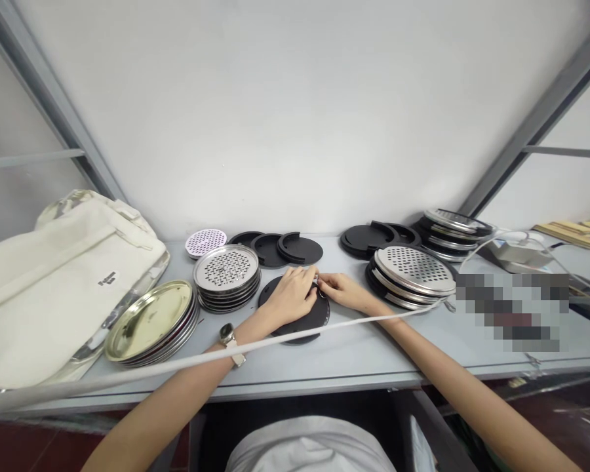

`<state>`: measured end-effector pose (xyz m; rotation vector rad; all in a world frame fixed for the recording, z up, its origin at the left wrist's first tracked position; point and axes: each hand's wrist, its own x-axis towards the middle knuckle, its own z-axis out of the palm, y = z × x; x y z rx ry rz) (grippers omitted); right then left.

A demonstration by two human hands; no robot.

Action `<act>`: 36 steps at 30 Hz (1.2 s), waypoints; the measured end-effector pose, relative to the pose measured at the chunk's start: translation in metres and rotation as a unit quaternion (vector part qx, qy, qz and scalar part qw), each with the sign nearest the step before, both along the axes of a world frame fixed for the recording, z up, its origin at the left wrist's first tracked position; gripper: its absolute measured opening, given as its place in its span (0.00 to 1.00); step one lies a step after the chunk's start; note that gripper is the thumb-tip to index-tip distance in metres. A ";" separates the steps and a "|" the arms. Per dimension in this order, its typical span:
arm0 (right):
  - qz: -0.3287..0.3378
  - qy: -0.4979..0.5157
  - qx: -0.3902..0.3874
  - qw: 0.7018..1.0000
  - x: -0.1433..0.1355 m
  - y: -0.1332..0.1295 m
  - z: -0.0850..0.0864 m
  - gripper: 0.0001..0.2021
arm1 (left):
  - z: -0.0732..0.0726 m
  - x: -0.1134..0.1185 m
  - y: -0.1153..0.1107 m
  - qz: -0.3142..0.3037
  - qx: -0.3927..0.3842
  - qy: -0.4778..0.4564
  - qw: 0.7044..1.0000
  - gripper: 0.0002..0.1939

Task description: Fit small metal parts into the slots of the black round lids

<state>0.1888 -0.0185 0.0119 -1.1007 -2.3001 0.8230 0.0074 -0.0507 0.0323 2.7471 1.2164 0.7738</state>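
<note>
A black round disc (299, 326) lies flat at the front middle of the table. My left hand (294, 295), with a watch (231, 342) on its wrist, rests over it, its fingers curled at the upper right rim. From the right, my right hand (343, 290) reaches to the same rim with thumb and finger pinched. A small shiny metal piece (315, 280) shows between the fingertips of both hands; its kind is too small to tell. My left hand hides much of the disc.
Perforated metal grater discs (226, 269) are stacked left; another stack (413, 269) stands right. Gold-coloured round plates (150, 321) lean near a cream bag (54, 282). Black rings (299, 249) lie along the wall. A white cable (177, 362) crosses the foreground. A power strip (518, 252) sits right.
</note>
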 end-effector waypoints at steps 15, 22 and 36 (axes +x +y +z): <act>0.006 -0.008 0.011 1.000 0.001 0.001 -0.003 0.15 | -0.002 -0.002 0.001 -0.010 0.025 0.016 1.000 0.05; 0.012 -0.013 0.022 1.000 0.002 0.001 -0.002 0.13 | -0.003 -0.002 0.001 -0.013 0.025 0.015 1.000 0.05; 0.015 -0.018 0.020 1.000 0.001 -0.003 0.004 0.16 | -0.003 -0.002 0.002 -0.010 0.019 0.016 1.000 0.03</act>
